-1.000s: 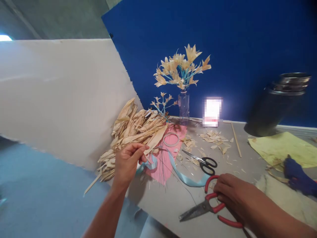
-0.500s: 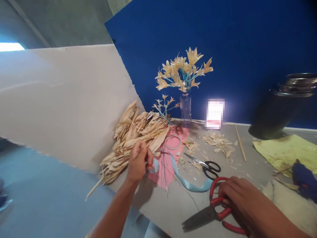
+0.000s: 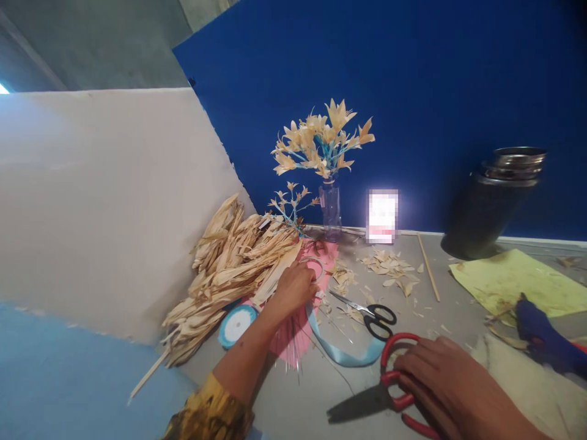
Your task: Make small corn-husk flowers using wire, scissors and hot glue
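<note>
Left hand [image 3: 297, 286] reaches forward, fingers curled down onto the clear tape ring [image 3: 313, 266] on the pink sheet [image 3: 298, 330]; whether it actually grips the ring I can't tell, the hand covers it. Right hand [image 3: 440, 382] lies over the handles of the red-handled shears [image 3: 385, 391], fingers closed around the loops, blades flat on the counter [image 3: 321, 397] pointing left.

Nearby: light blue ribbon [image 3: 342, 351] trails from under the left hand toward the shears; its spool [image 3: 236, 324] lies just beside the left forearm. Corn husk pile [image 3: 233, 269] touches the pink sheet's left edge. Small black-handled scissors [image 3: 369, 311] lie between the two hands.

Risks, as I judge them: ribbon runs close to the shear blades, so a lift could snag or nick it. Left sleeve could sweep the spool or husks. The bottle vase of husk flowers [image 3: 330, 208] stands just behind the reach; an overshoot tips it.

Room: counter edge runs diagonally, near the left elbow; the spool and husks sit close to it. Open counter lies mid-front, between the shears and the pink sheet. On the right, a blue glue gun [image 3: 543, 333] and yellow paper [image 3: 518, 281].
</note>
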Available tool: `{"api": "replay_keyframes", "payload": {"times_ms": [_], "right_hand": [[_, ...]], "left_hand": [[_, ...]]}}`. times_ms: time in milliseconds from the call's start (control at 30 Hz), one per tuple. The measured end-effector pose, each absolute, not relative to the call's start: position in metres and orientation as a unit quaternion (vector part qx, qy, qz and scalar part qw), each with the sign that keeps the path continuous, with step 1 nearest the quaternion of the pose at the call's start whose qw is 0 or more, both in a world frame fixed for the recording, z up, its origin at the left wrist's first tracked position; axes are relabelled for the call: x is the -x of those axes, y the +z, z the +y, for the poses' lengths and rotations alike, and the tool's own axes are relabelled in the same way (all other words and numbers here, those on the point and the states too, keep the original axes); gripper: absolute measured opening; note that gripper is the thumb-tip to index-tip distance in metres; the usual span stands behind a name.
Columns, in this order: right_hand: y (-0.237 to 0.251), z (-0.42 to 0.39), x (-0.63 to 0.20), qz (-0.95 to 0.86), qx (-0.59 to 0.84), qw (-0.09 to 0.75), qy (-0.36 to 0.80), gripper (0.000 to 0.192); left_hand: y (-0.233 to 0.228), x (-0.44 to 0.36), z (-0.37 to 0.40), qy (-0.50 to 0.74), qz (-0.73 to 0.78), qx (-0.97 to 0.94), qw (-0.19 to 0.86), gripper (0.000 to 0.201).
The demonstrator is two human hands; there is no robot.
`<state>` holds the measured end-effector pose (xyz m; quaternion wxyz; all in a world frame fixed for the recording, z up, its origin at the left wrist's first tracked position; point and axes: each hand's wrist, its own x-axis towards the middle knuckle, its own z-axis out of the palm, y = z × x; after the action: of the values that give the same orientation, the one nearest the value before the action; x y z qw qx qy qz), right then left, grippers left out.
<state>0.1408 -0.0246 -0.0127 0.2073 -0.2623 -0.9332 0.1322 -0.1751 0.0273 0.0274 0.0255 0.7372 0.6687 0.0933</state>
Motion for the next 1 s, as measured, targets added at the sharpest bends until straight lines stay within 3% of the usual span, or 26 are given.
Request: {"api": "replay_keyframes", "payload": {"times_ms": [133, 233, 333, 367, 500, 600, 767, 1000], "right_hand": [[-0.015, -0.024, -0.140, -0.931, 0.257, 0.223, 0.131, 0.020], [-0.014, -0.023, -0.139, -0.923, 0.257, 0.237, 0.163, 0.023], [-0.013, -0.023, -0.140, -0.895, 0.283, 0.264, 0.221, 0.020], [-0.011, -0.023, -0.140, -0.876, 0.305, 0.283, 0.244, 0.019], [0.003, -0.025, -0.143, -0.795, 0.378, 0.375, 0.292, 0.023], [0.016, -0.028, -0.144, -0.780, 0.351, 0.457, 0.244, 0.012], [0.025, -0.034, -0.145, -0.791, 0.283, 0.520, 0.154, 0.015], [0.024, -0.035, -0.145, -0.817, 0.325, 0.439, 0.187, 0.012]], "left_hand": [[0.031, 0.177, 0.027, 0.107, 0.674, -0.730, 0.020, 0.013], [0.042, 0.177, 0.025, 0.261, 0.672, -0.691, 0.048, 0.011], [0.064, 0.165, 0.012, 0.492, 0.588, -0.597, 0.234, 0.016], [0.071, 0.158, 0.004, 0.514, 0.553, -0.574, 0.317, 0.017], [0.087, 0.113, -0.030, 0.514, 0.424, -0.435, 0.606, 0.024], [0.082, 0.077, -0.049, 0.475, 0.374, -0.331, 0.725, 0.026], [0.067, 0.040, -0.062, 0.449, 0.388, -0.298, 0.748, 0.028], [0.070, 0.030, -0.077, 0.402, 0.424, -0.501, 0.638, 0.032]]}}
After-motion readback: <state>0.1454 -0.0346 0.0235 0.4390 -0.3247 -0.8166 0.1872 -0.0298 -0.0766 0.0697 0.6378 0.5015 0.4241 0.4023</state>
